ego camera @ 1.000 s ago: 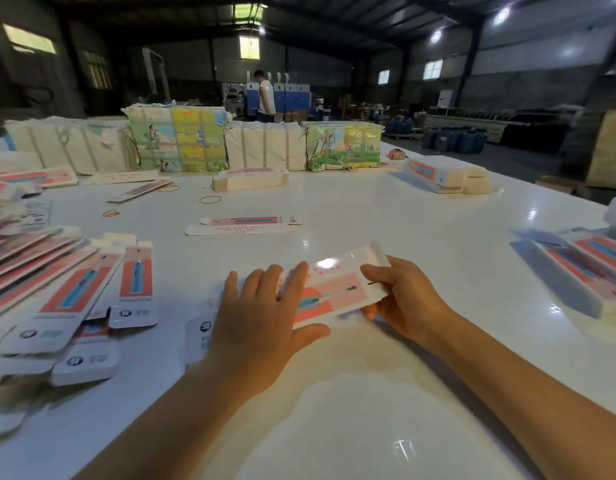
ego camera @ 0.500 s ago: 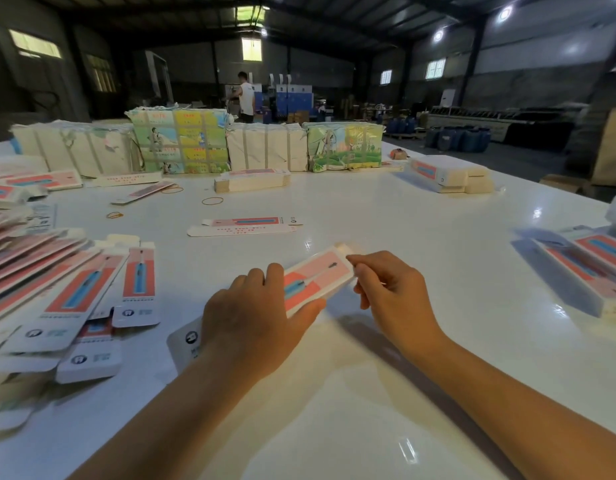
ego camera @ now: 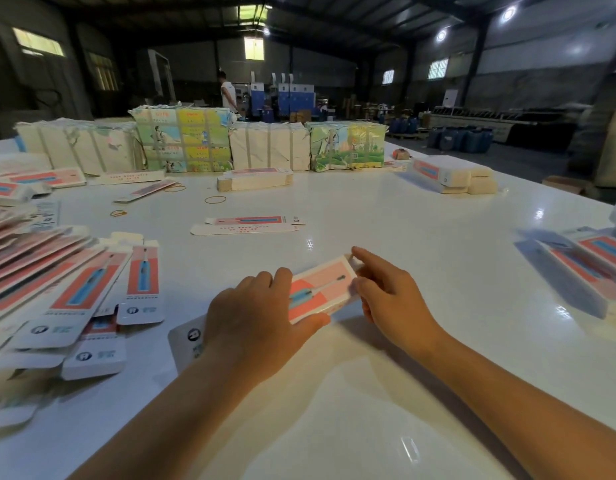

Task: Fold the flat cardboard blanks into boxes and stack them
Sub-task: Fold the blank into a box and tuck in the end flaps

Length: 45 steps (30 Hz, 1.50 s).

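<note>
box (ego camera: 322, 289) between both hands on the table (ego camera: 386, 237); flat blanks (ego camera: 74, 289) fanned left, folded boxes (ego camera: 590, 268) right

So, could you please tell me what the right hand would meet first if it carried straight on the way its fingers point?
Probably nothing new: the right hand already touches the pink cardboard box end.

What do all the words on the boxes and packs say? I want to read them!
None can be read here.
Flat blanks: a round tooth logo and small print, blurred.
Box being folded: a toothbrush picture, no clear words.
Colourful bundles: printed characters, too small.
Lone blank: red print, too blurred.
</note>
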Tool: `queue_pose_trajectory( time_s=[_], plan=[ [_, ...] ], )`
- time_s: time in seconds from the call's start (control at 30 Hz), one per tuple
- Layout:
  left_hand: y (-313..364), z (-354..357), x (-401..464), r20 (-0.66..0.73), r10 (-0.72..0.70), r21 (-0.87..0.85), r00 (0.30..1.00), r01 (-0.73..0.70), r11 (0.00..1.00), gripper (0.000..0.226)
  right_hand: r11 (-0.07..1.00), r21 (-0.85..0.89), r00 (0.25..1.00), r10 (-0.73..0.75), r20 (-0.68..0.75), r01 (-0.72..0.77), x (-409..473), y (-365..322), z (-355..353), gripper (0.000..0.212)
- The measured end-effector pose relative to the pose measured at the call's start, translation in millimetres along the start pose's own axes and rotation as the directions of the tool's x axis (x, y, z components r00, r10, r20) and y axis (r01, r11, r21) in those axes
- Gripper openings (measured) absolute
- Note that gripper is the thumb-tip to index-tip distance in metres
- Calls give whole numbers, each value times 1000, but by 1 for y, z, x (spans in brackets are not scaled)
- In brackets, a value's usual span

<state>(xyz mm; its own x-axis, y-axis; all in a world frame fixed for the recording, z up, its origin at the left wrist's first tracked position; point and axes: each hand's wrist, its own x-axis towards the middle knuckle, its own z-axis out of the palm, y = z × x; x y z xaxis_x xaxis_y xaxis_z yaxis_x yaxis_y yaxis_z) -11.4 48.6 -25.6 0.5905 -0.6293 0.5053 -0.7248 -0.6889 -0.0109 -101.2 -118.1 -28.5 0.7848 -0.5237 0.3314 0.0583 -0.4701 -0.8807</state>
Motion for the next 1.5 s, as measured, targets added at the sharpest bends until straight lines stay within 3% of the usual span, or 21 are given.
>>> queue_pose_trajectory(
  time_s=[0.1,0.4,0.47,0.53,0.57,0.6,0.67,0.7,0.73,0.77,0.8,0.87,0.9,0.93,0.97,1.03,1.07,1.13,1.2,1.37,1.5],
  plan=[
    [0,0,0,3,3,22,1000,-3,1000,80,998,6,998,-64,-7,64,-1,-1,1,28],
    [5,-1,0,14,54,60,998,-55,997,79,999,11,996,-44,71,43,2,0,-2,32],
    [5,0,0,4,36,41,999,-36,999,81,990,-86,993,-111,41,114,2,-2,-4,26],
    [4,0,-1,-24,1,-1,1000,-1,1000,84,936,-298,973,-217,-71,187,3,-4,-8,20],
    [4,-1,-1,-37,-18,-27,999,17,1000,85,918,-354,962,-239,-135,178,4,-5,-9,35],
    [5,-1,-1,-48,-32,-56,998,29,998,87,939,-317,961,-198,-190,131,6,-4,-9,55],
    [7,-2,-1,-57,-42,-87,997,37,996,90,990,95,983,114,-146,-101,9,-5,-9,75],
    [9,-2,-2,-58,-37,-86,998,32,996,90,895,376,967,256,5,-239,10,-6,-9,65],
    [11,-2,-2,-57,-27,-79,998,22,997,90,721,588,928,330,175,-368,11,-6,-9,45],
    [12,-2,-3,-53,-17,-67,998,13,998,90,604,668,898,350,267,-434,12,-8,-8,25],
    [13,-1,-3,-45,-10,-58,999,7,998,91,611,660,897,348,272,-437,12,-8,-7,11],
    [14,0,-3,-27,-7,-58,1000,6,998,89,836,484,966,229,118,-258,8,-6,-3,19],
    [15,1,-4,-20,-5,-52,1000,4,999,85,964,239,993,110,41,-116,5,-3,0,25],
    [16,2,-4,-12,1,-38,1000,-2,999,80,998,-54,1000,-10,24,11,2,-2,2,27],
    [17,3,-3,-4,9,-24,1000,-9,1000,76,951,-287,993,-104,52,114,-1,-1,3,27],
    [19,3,-3,9,18,-12,1000,-18,1000,78,900,-397,984,-156,87,178,-2,2,5,27],
    [19,3,-4,5,21,-8,1000,-21,1000,80,931,-325,986,-152,73,168,-2,1,5,28],
    [17,1,-4,-26,23,-14,999,-24,1000,85,999,30,999,-43,28,42,-2,-4,6,33],
    [17,-3,-5,-50,10,-64,999,-13,998,86,940,322,993,99,65,-115,0,-8,4,37],
    [17,-6,-6,-68,33,-86,997,-39,996,81,828,522,979,184,91,-205,6,-9,0,51],
    [15,-2,-4,-46,48,21,998,-47,999,86,802,541,968,213,134,-252,9,-8,1,47]
  ],
)
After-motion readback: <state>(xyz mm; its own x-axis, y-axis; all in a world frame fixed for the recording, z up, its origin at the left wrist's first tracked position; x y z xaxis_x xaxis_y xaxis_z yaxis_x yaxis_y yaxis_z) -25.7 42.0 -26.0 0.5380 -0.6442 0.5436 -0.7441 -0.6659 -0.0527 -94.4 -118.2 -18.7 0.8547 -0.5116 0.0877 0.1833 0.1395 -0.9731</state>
